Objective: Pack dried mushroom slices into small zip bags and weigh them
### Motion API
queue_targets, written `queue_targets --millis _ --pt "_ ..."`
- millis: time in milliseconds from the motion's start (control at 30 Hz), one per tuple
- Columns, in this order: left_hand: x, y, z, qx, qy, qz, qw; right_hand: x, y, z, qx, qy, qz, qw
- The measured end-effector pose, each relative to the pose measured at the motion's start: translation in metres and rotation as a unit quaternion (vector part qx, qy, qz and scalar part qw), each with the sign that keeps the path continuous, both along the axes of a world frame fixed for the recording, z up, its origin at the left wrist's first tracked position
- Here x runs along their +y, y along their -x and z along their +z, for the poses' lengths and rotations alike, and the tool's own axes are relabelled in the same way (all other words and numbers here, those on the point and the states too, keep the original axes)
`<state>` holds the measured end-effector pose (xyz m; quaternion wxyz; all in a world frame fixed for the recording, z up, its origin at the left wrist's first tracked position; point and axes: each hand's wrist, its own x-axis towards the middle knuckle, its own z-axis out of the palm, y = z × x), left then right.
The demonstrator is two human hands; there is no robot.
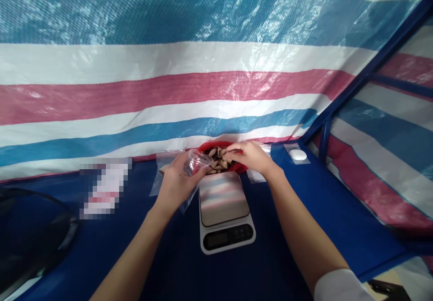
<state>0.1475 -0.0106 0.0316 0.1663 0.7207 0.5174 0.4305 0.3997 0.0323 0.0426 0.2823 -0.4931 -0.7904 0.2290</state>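
A red bag or bowl [207, 146] stands against the back tarp, filled with tan and dark brown dried pieces [216, 160] that look like dried mushrooms. My left hand [176, 177] is closed around a clear plastic bag [199, 160], whose open mouth faces the pieces. Over the right side of the red container, my right hand [248, 156] has its fingertips pinched down among the pieces. Directly in front lies a white kitchen scale [225, 201] with a shiny metal plate; its display looks dark.
Clear packets [158, 174] lie left of the red container, and another packet [255, 175] lies behind my right hand. A white oval object [298, 155] sits on a small clear bag at right. A dark round object [30, 238] occupies the left of the blue table [135, 242].
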Motion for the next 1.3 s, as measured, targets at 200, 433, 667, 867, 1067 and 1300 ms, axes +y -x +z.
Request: queue_targets --millis 200,433,667,867,1067,1300 --pt "0.004 0.006 -0.004 0.002 0.015 -0.001 1.000 0.007 0.009 -0.007 -0.185 -0.043 -0.050 0.980" --pt "0.003 0.002 -0.005 -0.008 0.040 -0.029 0.999 0.007 0.001 -0.013 -0.264 -0.045 -0.066 0.961" --pt "0.003 -0.001 -0.008 0.007 0.045 -0.032 0.998 0.006 0.008 -0.012 -0.295 -0.046 -0.057 0.953" --pt "0.002 -0.002 -0.008 0.000 0.034 -0.037 0.999 0.008 0.006 -0.016 -0.265 -0.065 -0.055 0.961" --pt "0.004 -0.001 -0.010 0.005 0.032 -0.036 0.999 0.015 0.003 -0.026 -0.193 -0.087 -0.039 0.976" --pt "0.004 -0.001 -0.011 0.009 0.030 -0.027 0.999 0.015 -0.003 -0.020 -0.131 -0.046 0.004 0.990"
